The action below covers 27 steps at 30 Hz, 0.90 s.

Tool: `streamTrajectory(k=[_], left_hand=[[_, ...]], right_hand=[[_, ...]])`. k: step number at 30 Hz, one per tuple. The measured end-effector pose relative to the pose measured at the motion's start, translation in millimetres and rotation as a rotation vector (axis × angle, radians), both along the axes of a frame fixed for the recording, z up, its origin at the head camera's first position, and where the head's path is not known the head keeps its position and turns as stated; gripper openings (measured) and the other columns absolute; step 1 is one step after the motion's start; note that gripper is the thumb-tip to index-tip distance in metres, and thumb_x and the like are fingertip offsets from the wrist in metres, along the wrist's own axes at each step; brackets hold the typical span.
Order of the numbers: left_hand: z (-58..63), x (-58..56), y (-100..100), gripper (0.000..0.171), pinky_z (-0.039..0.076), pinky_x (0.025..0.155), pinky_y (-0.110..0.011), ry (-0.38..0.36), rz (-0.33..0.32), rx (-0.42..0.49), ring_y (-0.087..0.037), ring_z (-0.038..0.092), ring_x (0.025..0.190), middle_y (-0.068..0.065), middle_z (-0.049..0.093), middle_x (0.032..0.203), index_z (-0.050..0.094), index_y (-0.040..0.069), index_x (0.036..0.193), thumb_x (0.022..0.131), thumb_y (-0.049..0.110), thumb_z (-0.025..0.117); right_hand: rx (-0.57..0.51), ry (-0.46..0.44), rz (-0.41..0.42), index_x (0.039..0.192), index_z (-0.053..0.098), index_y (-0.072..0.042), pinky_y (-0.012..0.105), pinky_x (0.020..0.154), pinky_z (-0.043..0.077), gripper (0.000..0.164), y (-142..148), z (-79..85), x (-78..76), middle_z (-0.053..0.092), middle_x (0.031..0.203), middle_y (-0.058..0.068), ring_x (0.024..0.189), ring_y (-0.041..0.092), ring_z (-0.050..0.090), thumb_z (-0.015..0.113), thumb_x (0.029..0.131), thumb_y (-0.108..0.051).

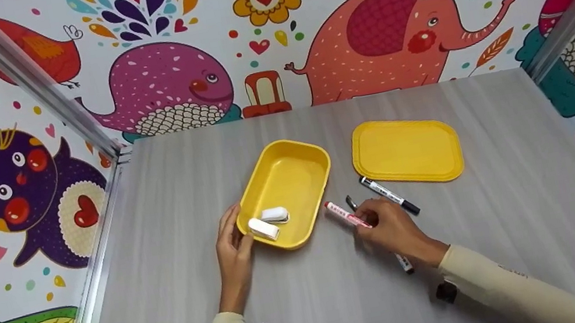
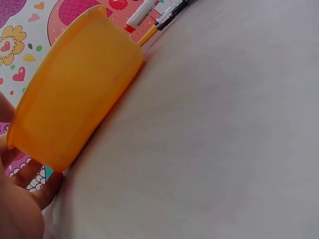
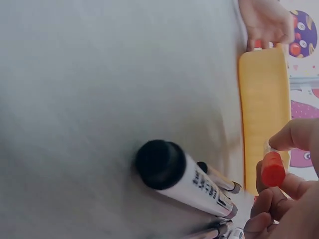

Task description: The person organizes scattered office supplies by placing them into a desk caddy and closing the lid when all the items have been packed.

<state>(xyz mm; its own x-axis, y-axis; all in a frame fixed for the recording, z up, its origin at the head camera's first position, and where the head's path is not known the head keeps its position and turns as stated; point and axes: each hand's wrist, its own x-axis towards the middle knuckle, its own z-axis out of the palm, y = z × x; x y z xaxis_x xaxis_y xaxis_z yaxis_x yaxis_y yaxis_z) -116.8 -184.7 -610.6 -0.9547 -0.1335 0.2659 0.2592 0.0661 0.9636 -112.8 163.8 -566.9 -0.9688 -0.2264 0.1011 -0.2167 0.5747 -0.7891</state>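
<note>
My left hand (image 1: 233, 251) holds the near left corner of an open yellow box (image 1: 316, 165), thumb and fingers against its rim and outer wall. Inside the box, at its near end, lie two small white objects (image 1: 264, 229), whose kind I cannot tell. To the right of the box, my right hand (image 1: 391, 229) pinches a red-and-white marker (image 1: 345, 214) just above the table. In the right wrist view its red end (image 3: 273, 172) shows between thumb and fingers. A black-capped marker (image 3: 194, 184) lies below that hand, which partly hides another marker (image 1: 405, 263) in the head view.
A yellow lid (image 1: 407, 151) lies flat at the back right. Near its front edge rests a black-and-white marker (image 1: 390, 195). The dark tip of a slim item (image 1: 351, 203) shows beside the right hand. Printed walls (image 1: 253, 31) and metal posts (image 1: 30, 76) bound the grey table (image 1: 165, 206).
</note>
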Motion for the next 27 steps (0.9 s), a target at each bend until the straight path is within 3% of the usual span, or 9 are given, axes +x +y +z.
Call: streamTrajectory(k=[8,16,27], left_hand=[[-1.3,0.0,-1,0.063,0.043,0.119,-0.022,0.006,0.001,-0.007,-0.034,0.048,0.153,-0.018,0.049,0.165,0.053,-0.003,0.16,0.098,-0.013,0.059],[0.9,0.9,0,0.063,0.042,0.12,-0.024,-0.024,0.012,-0.015,-0.029,0.046,0.155,-0.016,0.047,0.167,0.053,0.0,0.161,0.1,-0.013,0.059],[1.0,1.5,0,0.063,0.042,0.118,-0.02,-0.025,0.016,-0.031,-0.029,0.048,0.154,-0.015,0.048,0.167,0.053,0.001,0.162,0.1,-0.011,0.059]], right_hand=[[-0.118,-0.138,-0.054,0.105,0.079,-0.009,0.024,0.064,0.051,0.016,3,7.7,-2.9,0.069,0.089,0.001,0.08,0.016,0.061,0.078,0.091,-0.002],[-0.152,-0.126,-0.118,0.106,0.08,-0.008,0.024,0.065,0.051,0.016,7,18.6,-10.7,0.072,0.09,0.002,0.081,0.02,0.062,0.081,0.091,-0.002],[-0.166,-0.129,-0.121,0.108,0.081,-0.008,0.024,0.062,0.05,0.015,9,24.1,-16.5,0.073,0.092,0.003,0.082,0.022,0.061,0.081,0.093,-0.005]])
